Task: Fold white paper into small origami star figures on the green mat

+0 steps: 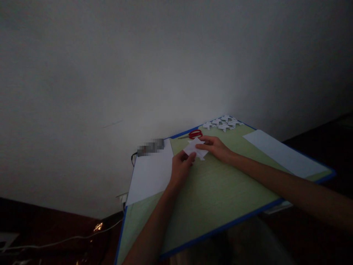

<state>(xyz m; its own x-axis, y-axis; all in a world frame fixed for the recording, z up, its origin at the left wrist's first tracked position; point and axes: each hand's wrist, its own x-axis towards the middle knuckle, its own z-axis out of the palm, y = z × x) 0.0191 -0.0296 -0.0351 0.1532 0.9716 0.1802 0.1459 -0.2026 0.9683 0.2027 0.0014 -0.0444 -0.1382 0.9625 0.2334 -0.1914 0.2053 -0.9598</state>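
Note:
Between my two hands is a small folded piece of white paper (195, 145), held above the green tabletop. My left hand (183, 163) pinches its lower left side between thumb and fingers. The thumb and fingers of my right hand (214, 146) close on its right side. A bit of white paper shows just below and behind the folded piece; I cannot tell whether it is part of it. Just beyond my hands lies a pair of scissors (195, 134) with red handles, blades toward the left.
Several white paper stars (224, 126) lie at the table's far corner. White sheets (150, 180) cover the left side, and another white sheet (284, 154) lies on the right. A blurred-out object (150, 147) sits at the left edge. The green table (215, 195) stands against a wall.

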